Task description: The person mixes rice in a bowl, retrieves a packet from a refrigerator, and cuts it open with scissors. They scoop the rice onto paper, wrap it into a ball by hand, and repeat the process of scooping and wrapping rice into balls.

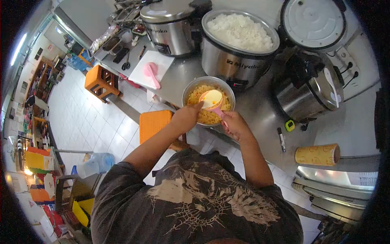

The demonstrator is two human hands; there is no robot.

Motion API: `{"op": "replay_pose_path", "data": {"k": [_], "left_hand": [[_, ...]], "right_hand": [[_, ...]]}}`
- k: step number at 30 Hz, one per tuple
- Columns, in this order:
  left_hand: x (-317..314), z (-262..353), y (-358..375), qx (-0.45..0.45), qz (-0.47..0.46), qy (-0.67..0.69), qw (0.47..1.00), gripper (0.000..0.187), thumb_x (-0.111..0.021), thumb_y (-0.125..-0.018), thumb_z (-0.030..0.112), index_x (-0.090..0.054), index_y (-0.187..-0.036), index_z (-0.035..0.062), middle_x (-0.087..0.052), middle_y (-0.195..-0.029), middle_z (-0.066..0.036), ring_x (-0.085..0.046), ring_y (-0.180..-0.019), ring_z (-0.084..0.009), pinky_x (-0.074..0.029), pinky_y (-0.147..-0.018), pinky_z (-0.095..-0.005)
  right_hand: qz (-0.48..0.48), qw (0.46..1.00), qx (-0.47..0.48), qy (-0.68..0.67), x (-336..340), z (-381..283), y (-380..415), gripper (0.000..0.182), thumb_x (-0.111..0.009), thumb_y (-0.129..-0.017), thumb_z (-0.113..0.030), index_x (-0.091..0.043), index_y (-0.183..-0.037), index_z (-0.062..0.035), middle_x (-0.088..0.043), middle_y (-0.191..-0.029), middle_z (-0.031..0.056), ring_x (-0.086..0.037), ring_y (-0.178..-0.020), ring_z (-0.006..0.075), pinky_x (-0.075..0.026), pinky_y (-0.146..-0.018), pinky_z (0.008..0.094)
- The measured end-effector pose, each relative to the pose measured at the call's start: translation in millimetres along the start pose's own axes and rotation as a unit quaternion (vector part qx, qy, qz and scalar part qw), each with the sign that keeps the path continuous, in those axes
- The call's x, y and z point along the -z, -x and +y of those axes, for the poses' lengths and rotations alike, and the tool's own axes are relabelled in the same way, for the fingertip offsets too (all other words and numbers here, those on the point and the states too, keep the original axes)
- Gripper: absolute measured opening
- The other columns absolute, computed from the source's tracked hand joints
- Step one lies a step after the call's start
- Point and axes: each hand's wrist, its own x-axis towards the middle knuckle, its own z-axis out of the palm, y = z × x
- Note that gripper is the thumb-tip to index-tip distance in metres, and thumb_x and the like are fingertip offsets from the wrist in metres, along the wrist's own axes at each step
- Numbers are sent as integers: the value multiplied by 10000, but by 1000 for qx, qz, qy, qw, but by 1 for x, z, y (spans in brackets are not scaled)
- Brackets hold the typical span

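My right hand (235, 125) is closed around the pink handle of a rice scoop (212, 99). Its round, pale head has yellow bits stuck on it and sits over a metal pot (230, 90). Yellow rice (209, 118) with small orange bits fills the pot, which stands at the counter's front edge. At the pot's lower left rim is my left hand (187, 117), its thumb inside and close to the scoop's head. The fingers below the rim are hidden. Another pink scoop (151, 73) lies on a white cutting board (164, 64) to the left.
Behind the pot stands a rice cooker (227, 65) heaped with white rice. Other cookers (172, 34) flank it. A marker (281, 139), a yellow timer (289, 125) and a wrap roll (317, 155) lie on the right. Orange stools (154, 124) stand below the counter.
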Motion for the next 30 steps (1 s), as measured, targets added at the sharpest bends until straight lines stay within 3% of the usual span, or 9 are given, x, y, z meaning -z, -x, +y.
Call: {"op": "replay_pose_path", "data": {"k": [7,10,13,15,18,19,25,28,30], "left_hand": [[10,-13,-10,-40,-47,-19,998,482,-503,-927,120,-499,-1407,84,-693,-958,-231,-684,-827,-415,-544,-739,-526],[15,-38,-26,-47,36,30,998,477,-501,-928,124,-500,-1403,79,-702,-952,-213,-686,-808,-412,-554,-726,-522],[10,-53,-24,-137,-52,-7,989,477,-487,-912,91,-499,-1388,88,-680,-915,-266,-685,-832,-418,-545,-755,-529],[-16,-86,-51,-165,-28,-13,986,408,-482,-950,146,-530,-1350,81,-695,-981,-225,-694,-841,-397,-562,-715,-515],[-3,-107,-65,-121,36,37,991,359,-482,-974,186,-554,-1309,80,-700,-1021,-211,-700,-878,-391,-571,-720,-505],[-1,-109,-61,-88,55,67,992,349,-483,-977,193,-558,-1299,81,-700,-1025,-214,-700,-894,-394,-571,-733,-503],[-1,-113,-40,-72,-48,35,996,379,-487,-981,229,-539,-1317,62,-688,-1057,-224,-691,-968,-402,-547,-839,-513],[-15,-112,-61,-95,-51,29,994,402,-496,-978,242,-535,-1342,74,-674,-1125,-209,-677,-1031,-388,-554,-823,-501],[-49,-125,-88,-170,-87,-92,977,390,-529,-961,236,-549,-1320,84,-631,-1196,-193,-613,-1131,-367,-520,-886,-492]], "right_hand": [[58,997,3,-52,-8,9,-1,241,-544,-1015,-262,-632,-959,-45,-503,-624,-12,-431,-454,75,-326,-383,249],[92,993,25,-74,-25,3,0,213,-560,-1007,-237,-626,-924,-52,-518,-644,-5,-435,-463,80,-304,-383,241],[139,984,49,-105,-44,15,-5,261,-605,-985,-313,-631,-892,-70,-512,-631,-12,-435,-459,82,-312,-385,246],[182,976,60,-102,-58,25,-8,292,-616,-981,-353,-632,-888,-77,-511,-629,-16,-441,-464,85,-323,-390,250],[263,955,89,-103,-86,25,-4,267,-586,-999,-308,-637,-941,-52,-521,-652,-13,-454,-476,88,-332,-394,251],[290,944,89,-131,-98,21,2,164,-553,-997,-179,-624,-1014,-32,-531,-662,7,-437,-443,83,-326,-370,242],[301,935,101,-162,-126,33,15,326,-556,-996,-191,-563,-1250,13,-538,-692,15,-455,-487,95,-354,-405,247],[335,916,95,-199,-138,31,17,342,-567,-993,-197,-565,-1271,3,-544,-697,14,-458,-488,92,-351,-404,240],[352,906,94,-214,-147,29,14,357,-573,-993,-203,-567,-1292,-9,-550,-703,10,-459,-489,88,-347,-404,235]]}}
